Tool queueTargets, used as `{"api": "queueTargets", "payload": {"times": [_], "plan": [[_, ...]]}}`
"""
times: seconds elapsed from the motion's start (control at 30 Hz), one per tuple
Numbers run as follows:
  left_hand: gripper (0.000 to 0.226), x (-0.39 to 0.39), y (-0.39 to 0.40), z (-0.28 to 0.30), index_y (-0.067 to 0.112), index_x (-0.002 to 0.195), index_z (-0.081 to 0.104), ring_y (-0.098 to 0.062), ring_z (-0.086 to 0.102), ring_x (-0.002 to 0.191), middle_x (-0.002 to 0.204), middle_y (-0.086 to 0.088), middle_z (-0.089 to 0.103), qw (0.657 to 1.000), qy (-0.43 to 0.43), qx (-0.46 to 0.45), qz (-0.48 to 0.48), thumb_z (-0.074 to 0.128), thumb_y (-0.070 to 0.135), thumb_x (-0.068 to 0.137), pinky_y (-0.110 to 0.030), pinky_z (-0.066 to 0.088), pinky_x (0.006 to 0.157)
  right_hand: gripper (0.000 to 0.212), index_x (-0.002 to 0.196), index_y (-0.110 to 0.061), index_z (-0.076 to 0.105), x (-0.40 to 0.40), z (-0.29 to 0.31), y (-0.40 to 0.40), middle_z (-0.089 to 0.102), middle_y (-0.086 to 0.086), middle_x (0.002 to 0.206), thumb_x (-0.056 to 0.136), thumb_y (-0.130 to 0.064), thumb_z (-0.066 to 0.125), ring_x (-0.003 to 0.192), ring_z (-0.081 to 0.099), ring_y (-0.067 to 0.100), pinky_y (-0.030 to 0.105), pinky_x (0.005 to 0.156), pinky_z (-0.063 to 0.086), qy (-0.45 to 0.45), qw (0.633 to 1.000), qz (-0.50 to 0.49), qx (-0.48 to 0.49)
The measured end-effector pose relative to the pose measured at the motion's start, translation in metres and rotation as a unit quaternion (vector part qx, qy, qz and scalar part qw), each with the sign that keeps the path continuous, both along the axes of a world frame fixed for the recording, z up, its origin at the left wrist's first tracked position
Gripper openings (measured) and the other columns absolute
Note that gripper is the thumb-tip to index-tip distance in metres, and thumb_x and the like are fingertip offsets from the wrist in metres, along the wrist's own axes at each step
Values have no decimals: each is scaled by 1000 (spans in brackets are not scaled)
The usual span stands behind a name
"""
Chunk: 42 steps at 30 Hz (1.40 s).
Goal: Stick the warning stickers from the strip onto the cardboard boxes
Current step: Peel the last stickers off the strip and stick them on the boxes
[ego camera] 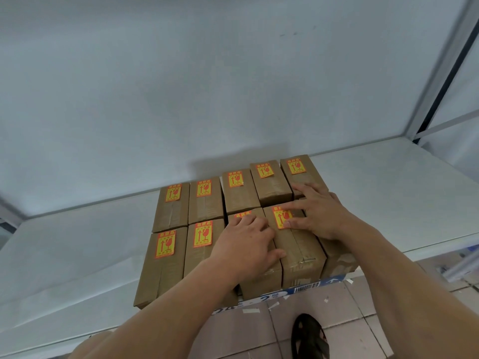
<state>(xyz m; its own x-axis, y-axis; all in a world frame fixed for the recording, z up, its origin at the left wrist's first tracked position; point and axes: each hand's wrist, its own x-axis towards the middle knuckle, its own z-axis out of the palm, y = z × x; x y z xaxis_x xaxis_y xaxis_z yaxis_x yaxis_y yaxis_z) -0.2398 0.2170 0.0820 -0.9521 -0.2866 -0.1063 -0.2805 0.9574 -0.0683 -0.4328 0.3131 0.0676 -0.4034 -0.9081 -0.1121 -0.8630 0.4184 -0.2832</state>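
- Ten cardboard boxes stand in two rows of five at the lower middle of the frame, packed side by side on a white shelf.
- The back row's five boxes each carry a yellow-and-red warning sticker near the far end of the top.
- In the front row, the two boxes on the left show full stickers; the third box's sticker is mostly hidden under the left hand.
- The left hand lies flat on that third box, fingers straight and together, thumb along the seam to the next box.
- The right hand rests with fingers spread over the fourth and fifth front boxes; its fingertips and thumb touch the fourth box's sticker.
- The strip of stickers cannot be seen.
- Below the shelf edge, at the bottom of the frame, are a tiled floor with paper scraps and a dark sandal.
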Motion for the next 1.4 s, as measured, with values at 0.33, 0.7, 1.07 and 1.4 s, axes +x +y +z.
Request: {"api": "queueTargets", "payload": {"times": [0.33, 0.7, 1.07, 1.4], "plan": [[60, 0, -1, 1, 27, 137, 45, -23, 27, 137, 141, 1, 43, 1000, -5, 0, 4, 27, 65, 93, -45, 18, 113, 47, 131, -51, 49, 8, 8, -9, 12, -13, 160, 85, -60, 57, 148, -4, 16, 51, 116, 5, -33, 999, -14, -16], [60, 0, -3, -3, 26, 140, 42, -24, 25, 138, 142, 0, 42, 1000, -2, 6, 6, 27, 63, 94, -45, 17, 114, 48, 132, -54, 47, 17, 4, -18, 5, -16, 161, 86, -65, 50, 147, -10, 16, 48, 116, -1, -11, 1000, 11, 13], [59, -3, -2, 3, 27, 134, 47, -24, 25, 138, 142, 0, 42, 1000, -18, -1, 11, 30, 64, 93, -47, 18, 114, 54, 132, -55, 46, 1, 3, -4, 10, -12, 161, 80, -69, 55, 147, -7, 16, 50, 116, 5, -8, 1000, -26, 3], [59, -3, -5, 1, 28, 137, 44, -23, 23, 139, 144, 2, 39, 1000, -18, 21, 16, 30, 65, 93, -47, 16, 115, 57, 133, -56, 44, -1, -1, -3, 12, -8, 161, 80, -69, 56, 147, -2, 20, 48, 116, 7, -20, 999, -49, 12]]}}
